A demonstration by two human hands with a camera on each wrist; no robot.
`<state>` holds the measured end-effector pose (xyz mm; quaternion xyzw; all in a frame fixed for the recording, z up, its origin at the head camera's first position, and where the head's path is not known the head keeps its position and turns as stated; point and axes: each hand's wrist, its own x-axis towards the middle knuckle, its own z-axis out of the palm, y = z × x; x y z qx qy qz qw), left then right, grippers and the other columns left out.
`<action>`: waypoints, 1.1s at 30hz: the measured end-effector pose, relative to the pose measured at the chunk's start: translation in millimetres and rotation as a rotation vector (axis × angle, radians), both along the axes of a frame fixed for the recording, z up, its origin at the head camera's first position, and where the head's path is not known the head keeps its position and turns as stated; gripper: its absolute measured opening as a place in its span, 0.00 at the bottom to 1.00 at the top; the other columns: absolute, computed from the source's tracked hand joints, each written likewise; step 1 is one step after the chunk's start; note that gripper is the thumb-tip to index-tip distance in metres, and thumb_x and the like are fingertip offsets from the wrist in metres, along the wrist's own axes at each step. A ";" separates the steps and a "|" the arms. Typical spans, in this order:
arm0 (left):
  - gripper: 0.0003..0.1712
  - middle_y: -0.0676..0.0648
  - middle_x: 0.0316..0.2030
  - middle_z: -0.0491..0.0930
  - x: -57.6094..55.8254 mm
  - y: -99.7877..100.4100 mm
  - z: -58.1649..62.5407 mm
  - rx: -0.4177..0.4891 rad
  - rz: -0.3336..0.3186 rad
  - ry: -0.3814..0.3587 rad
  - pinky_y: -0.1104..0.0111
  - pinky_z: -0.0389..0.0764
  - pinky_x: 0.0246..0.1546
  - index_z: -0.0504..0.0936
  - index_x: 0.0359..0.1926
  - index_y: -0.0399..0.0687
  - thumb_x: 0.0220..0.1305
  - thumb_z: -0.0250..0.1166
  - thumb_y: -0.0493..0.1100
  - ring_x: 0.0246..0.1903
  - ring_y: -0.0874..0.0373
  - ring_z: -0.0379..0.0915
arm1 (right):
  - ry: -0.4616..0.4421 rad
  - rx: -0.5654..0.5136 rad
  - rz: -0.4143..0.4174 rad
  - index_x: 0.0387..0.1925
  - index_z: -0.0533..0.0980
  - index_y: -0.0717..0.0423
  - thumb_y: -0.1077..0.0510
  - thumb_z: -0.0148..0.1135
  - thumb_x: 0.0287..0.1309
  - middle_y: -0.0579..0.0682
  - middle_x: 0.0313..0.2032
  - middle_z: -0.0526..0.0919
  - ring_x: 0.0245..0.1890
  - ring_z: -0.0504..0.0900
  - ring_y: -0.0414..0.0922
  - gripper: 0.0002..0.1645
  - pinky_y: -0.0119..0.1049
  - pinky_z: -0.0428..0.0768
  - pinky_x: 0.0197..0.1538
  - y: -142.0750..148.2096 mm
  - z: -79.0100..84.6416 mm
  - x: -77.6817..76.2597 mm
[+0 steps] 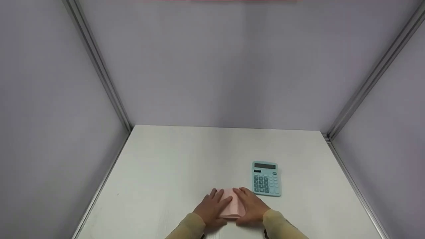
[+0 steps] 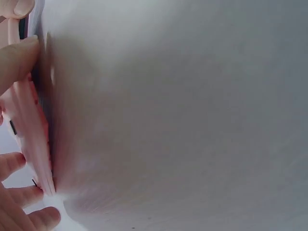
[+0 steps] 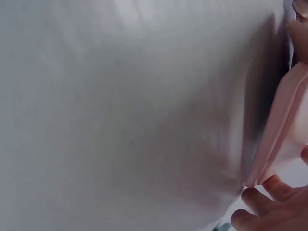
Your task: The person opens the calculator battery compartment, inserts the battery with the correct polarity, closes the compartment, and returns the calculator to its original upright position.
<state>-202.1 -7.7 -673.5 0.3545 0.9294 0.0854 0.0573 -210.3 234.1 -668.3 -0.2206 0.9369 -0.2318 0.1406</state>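
A flat pink rectangular item [image 1: 228,206] with layered edges lies on the white table near its front, between both hands. My left hand [image 1: 211,208] holds its left side, the thumb at the near edge and the fingers spread over the top and toward the far end. From the other side my right hand [image 1: 251,206] grips it, thumb at the near edge and fingers at the far corner. In the left wrist view the item's side [image 2: 33,130] shows small dark and red marks. The right wrist view shows its pink edge [image 3: 276,127] with fingertips at the far end.
A light blue calculator [image 1: 266,178] lies just beyond and to the right of the right hand. The white table [image 1: 166,159] is bordered by grey panels at the back [image 1: 199,66], left and right, with metal frame rails [image 1: 99,66] in the corners.
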 end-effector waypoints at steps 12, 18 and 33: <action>0.38 0.44 0.69 0.62 5.0 0.5 3.2 0.159 -0.007 0.086 0.55 0.70 0.62 0.56 0.74 0.59 0.69 0.43 0.68 0.67 0.44 0.60 | 0.001 -0.039 -0.053 0.74 0.52 0.41 0.19 0.62 0.35 0.53 0.70 0.58 0.68 0.60 0.53 0.67 0.59 0.66 0.64 -3.0 20.0 -0.4; 0.34 0.45 0.67 0.65 4.0 1.2 6.2 0.243 0.009 0.141 0.57 0.71 0.61 0.57 0.74 0.55 0.73 0.40 0.63 0.66 0.48 0.62 | -0.007 -0.100 -0.076 0.74 0.53 0.43 0.22 0.61 0.42 0.56 0.72 0.55 0.70 0.54 0.57 0.63 0.64 0.61 0.64 -4.4 29.7 -1.9; 0.30 0.47 0.64 0.70 -1.6 -0.7 9.0 0.528 0.039 0.158 0.58 0.74 0.59 0.57 0.73 0.47 0.76 0.43 0.53 0.60 0.52 0.70 | -0.032 -0.400 -0.181 0.71 0.60 0.47 0.36 0.62 0.57 0.56 0.71 0.55 0.70 0.54 0.60 0.46 0.64 0.60 0.65 -3.9 44.0 -4.5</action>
